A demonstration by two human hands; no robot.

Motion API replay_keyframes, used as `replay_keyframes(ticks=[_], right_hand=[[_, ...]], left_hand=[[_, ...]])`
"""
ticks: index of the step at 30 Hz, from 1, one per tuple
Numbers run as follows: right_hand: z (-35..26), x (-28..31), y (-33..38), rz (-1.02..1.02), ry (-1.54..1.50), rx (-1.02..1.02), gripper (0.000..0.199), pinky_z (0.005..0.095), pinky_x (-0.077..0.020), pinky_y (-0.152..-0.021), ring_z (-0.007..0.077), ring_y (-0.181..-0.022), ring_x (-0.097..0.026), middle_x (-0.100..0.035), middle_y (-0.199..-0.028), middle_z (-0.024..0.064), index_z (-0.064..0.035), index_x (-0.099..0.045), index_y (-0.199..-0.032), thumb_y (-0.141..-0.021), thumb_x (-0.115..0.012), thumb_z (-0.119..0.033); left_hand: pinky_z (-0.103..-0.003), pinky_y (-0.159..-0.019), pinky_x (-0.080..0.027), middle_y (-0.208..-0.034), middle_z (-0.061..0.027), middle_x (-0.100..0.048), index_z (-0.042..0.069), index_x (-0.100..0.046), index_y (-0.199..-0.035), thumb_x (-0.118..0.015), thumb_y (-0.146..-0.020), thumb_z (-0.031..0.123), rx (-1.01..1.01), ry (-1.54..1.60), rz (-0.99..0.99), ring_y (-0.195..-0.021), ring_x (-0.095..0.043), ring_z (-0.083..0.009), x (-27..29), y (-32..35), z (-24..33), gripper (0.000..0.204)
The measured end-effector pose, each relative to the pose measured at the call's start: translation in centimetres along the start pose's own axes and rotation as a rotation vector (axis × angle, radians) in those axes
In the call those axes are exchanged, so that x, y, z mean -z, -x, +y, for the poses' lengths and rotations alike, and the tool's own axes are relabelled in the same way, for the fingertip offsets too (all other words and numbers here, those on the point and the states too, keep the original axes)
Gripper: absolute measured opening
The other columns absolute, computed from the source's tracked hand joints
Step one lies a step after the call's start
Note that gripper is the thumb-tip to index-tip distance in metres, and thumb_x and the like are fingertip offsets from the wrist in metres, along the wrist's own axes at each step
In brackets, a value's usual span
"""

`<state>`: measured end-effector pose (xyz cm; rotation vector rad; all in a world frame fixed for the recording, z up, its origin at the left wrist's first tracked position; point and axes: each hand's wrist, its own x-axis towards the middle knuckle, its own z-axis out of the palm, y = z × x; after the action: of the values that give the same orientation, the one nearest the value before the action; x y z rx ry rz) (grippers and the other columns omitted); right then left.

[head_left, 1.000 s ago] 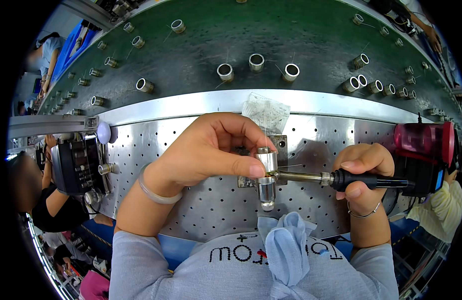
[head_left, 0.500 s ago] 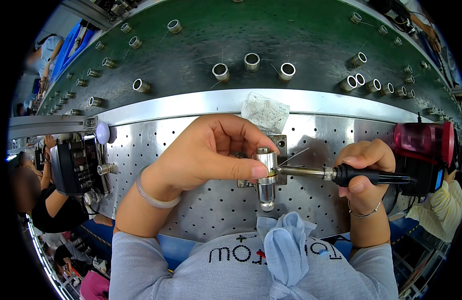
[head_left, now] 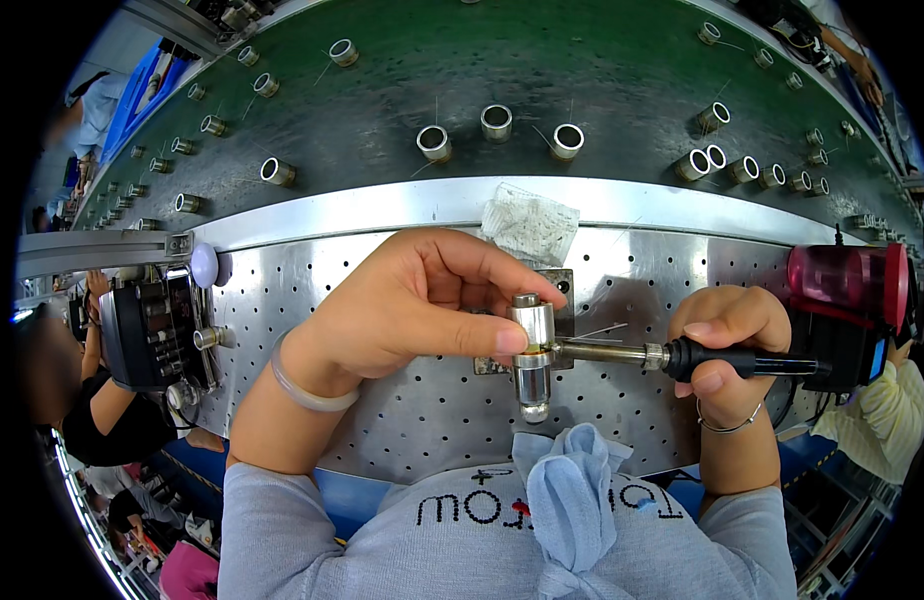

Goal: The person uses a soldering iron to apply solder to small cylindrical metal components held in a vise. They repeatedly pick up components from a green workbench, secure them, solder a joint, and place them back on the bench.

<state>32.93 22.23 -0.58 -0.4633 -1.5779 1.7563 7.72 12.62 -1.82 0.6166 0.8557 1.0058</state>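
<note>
My left hand (head_left: 422, 310) pinches the upper part of a shiny metal cylinder (head_left: 533, 375) between thumb and forefinger. The cylinder stands roughly upright, with a narrower rounded lower end. In my right hand (head_left: 730, 340) a soldering iron (head_left: 607, 352) lies level, gripped by its black handle. Its tip meets the right side of the cylinder near the seam at mid-height; the exact contact spot is too small to make out. A thin wire (head_left: 597, 331) sticks out to the right just above the iron. Behind the cylinder, a metal block (head_left: 557, 290) is partly hidden by my left hand.
A green conveyor belt (head_left: 382, 110) beyond the perforated metal table (head_left: 282, 290) carries several metal rings (head_left: 496, 123). A crumpled white cloth (head_left: 532, 222) lies by the belt's rail. At right stands a pink transparent container (head_left: 847, 285), at left a black device (head_left: 147, 335). Other people sit nearby.
The iron's tip has shifted slightly down along the cylinder's side. The rings on the belt have moved a little left. My left hand keeps its hold on the cylinder.
</note>
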Motion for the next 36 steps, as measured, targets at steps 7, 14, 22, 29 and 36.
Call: replay_keyframes(ticks=[7,14,22,29,36], right_hand=[[-0.01,0.06,-0.47,-0.068,0.040,0.064,0.026,0.0243,-0.0432,-0.051,0.0157,-0.055,-0.056,-0.060,-0.068,0.0087,0.0020,-0.060,-0.084,-0.063,-0.076,0.001],[-0.05,0.06,-0.31,-0.049,0.030,0.043,0.027,0.0249,-0.0437,-0.052,0.0158,-0.057,-0.057,-0.061,-0.071,0.0093,0.0019,-0.060,-0.084,-0.063,-0.077,0.001],[0.04,0.39,0.05,-0.010,0.002,0.001,0.029,0.0254,-0.0453,-0.056,0.0168,-0.063,-0.059,-0.062,-0.077,0.0096,0.0021,-0.061,-0.085,-0.061,-0.079,-0.001],[0.00,0.27,-0.13,-0.028,0.026,0.007,0.027,0.0248,-0.0453,-0.055,0.0159,-0.060,-0.058,-0.061,-0.074,0.0087,0.0021,-0.061,-0.085,-0.063,-0.077,0.000],[-0.09,0.24,-0.18,-0.044,0.070,0.029,0.025,0.0246,-0.0440,-0.053,0.0147,-0.056,-0.056,-0.059,-0.070,0.0073,0.0014,-0.061,-0.084,-0.064,-0.076,0.000]], left_hand=[[-0.027,-0.076,-0.050,-0.091,-0.0138,-0.065,-0.009,-0.060,-0.106,-0.073,-0.068,0.004,0.005,0.003,-0.008,-0.081,-0.063,-0.0168,0.04,-0.06,-0.04,0.043],[-0.026,-0.075,-0.051,-0.092,-0.0145,-0.064,-0.009,-0.059,-0.106,-0.072,-0.068,0.000,-0.012,-0.024,0.000,-0.082,-0.063,-0.0174,-0.16,-0.03,0.13,0.041],[-0.026,-0.075,-0.051,-0.091,-0.0141,-0.064,-0.009,-0.060,-0.106,-0.073,-0.068,0.001,-0.022,-0.007,-0.012,-0.082,-0.063,-0.0169,-0.12,-0.15,0.03,0.041],[-0.026,-0.075,-0.051,-0.091,-0.0142,-0.065,-0.009,-0.060,-0.105,-0.073,-0.068,0.001,-0.014,-0.015,-0.004,-0.082,-0.063,-0.0169,-0.15,-0.16,0.05,0.041],[-0.026,-0.075,-0.051,-0.091,-0.0146,-0.065,-0.008,-0.060,-0.105,-0.073,-0.068,0.002,-0.020,-0.022,0.007,-0.082,-0.063,-0.0174,-0.22,-0.13,0.09,0.040]])
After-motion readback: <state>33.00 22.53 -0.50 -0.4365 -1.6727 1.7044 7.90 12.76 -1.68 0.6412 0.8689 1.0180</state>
